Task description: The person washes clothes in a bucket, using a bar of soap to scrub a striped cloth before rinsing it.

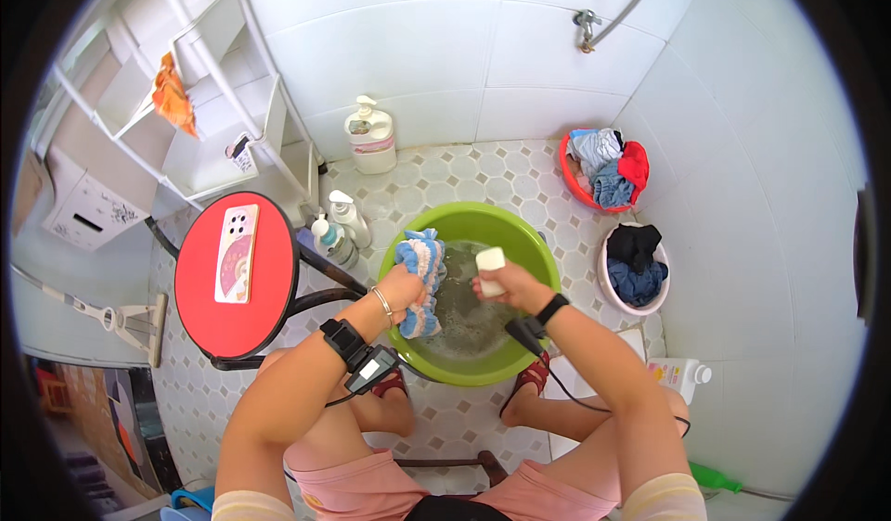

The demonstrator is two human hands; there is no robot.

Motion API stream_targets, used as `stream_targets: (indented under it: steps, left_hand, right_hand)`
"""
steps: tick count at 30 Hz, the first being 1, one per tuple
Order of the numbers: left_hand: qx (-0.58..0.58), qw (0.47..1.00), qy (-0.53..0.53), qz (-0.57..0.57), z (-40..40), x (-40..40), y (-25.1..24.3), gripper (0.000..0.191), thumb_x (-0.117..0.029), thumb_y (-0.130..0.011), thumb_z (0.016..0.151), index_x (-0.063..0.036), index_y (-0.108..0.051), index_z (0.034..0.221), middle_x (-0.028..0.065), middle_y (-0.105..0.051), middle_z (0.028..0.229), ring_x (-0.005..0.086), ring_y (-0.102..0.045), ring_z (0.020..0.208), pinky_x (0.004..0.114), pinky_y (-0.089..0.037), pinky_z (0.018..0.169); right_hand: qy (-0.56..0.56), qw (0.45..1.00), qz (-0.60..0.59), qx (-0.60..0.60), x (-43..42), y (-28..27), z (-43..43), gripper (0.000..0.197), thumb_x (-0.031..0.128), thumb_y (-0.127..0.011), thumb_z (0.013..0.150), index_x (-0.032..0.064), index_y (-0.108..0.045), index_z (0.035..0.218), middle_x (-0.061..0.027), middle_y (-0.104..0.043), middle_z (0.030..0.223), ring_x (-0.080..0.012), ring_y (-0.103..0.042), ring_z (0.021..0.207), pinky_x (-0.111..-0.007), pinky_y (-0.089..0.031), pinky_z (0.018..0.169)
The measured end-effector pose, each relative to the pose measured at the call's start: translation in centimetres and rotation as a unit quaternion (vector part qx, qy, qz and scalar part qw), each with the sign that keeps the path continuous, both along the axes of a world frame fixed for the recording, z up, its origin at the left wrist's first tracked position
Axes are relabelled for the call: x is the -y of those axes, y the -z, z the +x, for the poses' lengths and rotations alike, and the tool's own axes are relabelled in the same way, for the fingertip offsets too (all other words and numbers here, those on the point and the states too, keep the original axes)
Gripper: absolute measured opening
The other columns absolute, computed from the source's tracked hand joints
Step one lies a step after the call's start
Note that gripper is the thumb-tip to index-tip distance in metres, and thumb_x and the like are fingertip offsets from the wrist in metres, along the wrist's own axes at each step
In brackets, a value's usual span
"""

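A green plastic basin (518, 223) stands on the floor between my feet, holding cloudy, sudsy water (463, 305). Over its left side, my left hand (405, 290) grips a bunched blue-and-white striped cloth (422, 260). The cloth bulges out above and below my fist. My right hand (511, 286) holds a pale bar of soap (491, 270) above the water, right of the cloth and apart from it. My fingertips wrap partly behind the bar.
A red round stool (198, 277) with a phone (237, 253) on it is at left. Pump bottles (372, 138) stand behind. A red basin (574, 185) and a white basin (604, 270) hold clothes at right. A white jug (679, 375) sits near my right knee.
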State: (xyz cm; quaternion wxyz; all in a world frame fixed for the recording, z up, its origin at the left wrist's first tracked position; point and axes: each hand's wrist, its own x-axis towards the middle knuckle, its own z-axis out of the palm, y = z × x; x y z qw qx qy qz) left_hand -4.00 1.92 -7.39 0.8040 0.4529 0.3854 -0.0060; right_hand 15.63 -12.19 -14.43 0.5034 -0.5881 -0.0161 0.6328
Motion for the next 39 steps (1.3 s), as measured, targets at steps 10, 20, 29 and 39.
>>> stream_targets:
  steps: [10,20,29,39]
  left_hand:
    - [-0.073,0.997,-0.011,0.029,-2.9,-1.3,1.4,0.029,0.015,-0.046,0.057,-0.0001,-0.055,0.08,0.0063,-0.049,0.072,0.0217,-0.047,0.06,0.037,-0.039,0.045]
    - [-0.042,0.991,-0.044,-0.118,-2.8,-1.7,0.4,0.02,0.01,-0.051,0.057,0.0012,-0.053,0.076,0.0124,-0.05,0.077,0.0275,-0.05,0.066,0.04,-0.039,0.05]
    - [0.216,0.934,-0.095,-0.269,0.3,2.7,-8.9,0.04,-0.036,-0.032,0.096,-0.0042,-0.051,0.112,0.0128,-0.058,0.11,0.0291,-0.055,0.103,0.044,-0.044,0.091]
    - [0.191,0.943,-0.045,-0.269,2.5,5.1,-7.5,0.049,-0.043,-0.03,0.096,-0.0056,-0.047,0.124,0.0117,-0.054,0.121,0.0281,-0.053,0.11,0.044,-0.039,0.098]
  right_hand:
    - [-0.148,0.924,-0.258,0.241,-3.2,14.8,-2.1,0.015,0.011,-0.053,0.088,0.0036,-0.052,0.101,-0.0108,-0.058,0.084,-0.0202,-0.057,0.067,-0.032,-0.049,0.055]
    - [0.032,0.98,0.097,0.171,-4.4,-4.8,-6.3,0.025,0.007,-0.053,0.085,0.0018,-0.053,0.11,-0.009,-0.061,0.101,-0.0212,-0.06,0.087,-0.032,-0.049,0.078]
    - [-0.028,0.693,0.223,0.685,1.1,-14.7,-12.6,0.047,0.024,-0.045,0.092,0.0075,-0.037,0.135,-0.0145,-0.047,0.126,-0.0353,-0.042,0.118,-0.04,-0.033,0.097]
    - [0.048,0.822,0.114,0.556,-0.1,-10.2,-6.7,0.041,0.031,-0.05,0.089,0.0161,-0.049,0.127,-0.0163,-0.053,0.116,-0.0359,-0.049,0.105,-0.045,-0.039,0.086]
